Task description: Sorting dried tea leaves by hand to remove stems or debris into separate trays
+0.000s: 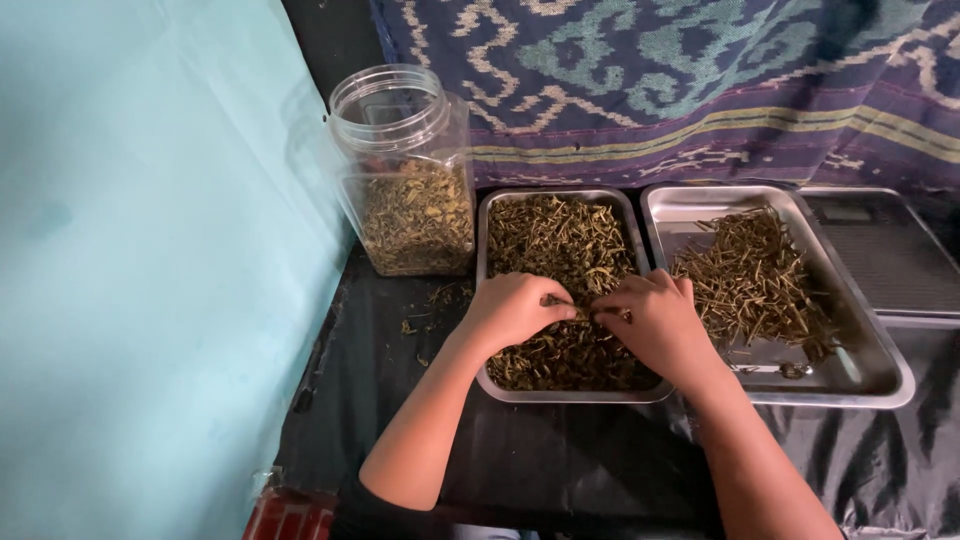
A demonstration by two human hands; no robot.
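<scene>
Where both hands [590, 315] meet, dried herbs [560, 240] beneath.

A clear plastic jar [405, 170] (lidless, half full of dried bits) stands left of the trays [560, 394].

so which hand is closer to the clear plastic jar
Left. The left hand rests in the left tray of dried herbs, just below and right of the clear plastic jar. The right hand lies farther right, by the same tray's right edge.
</scene>
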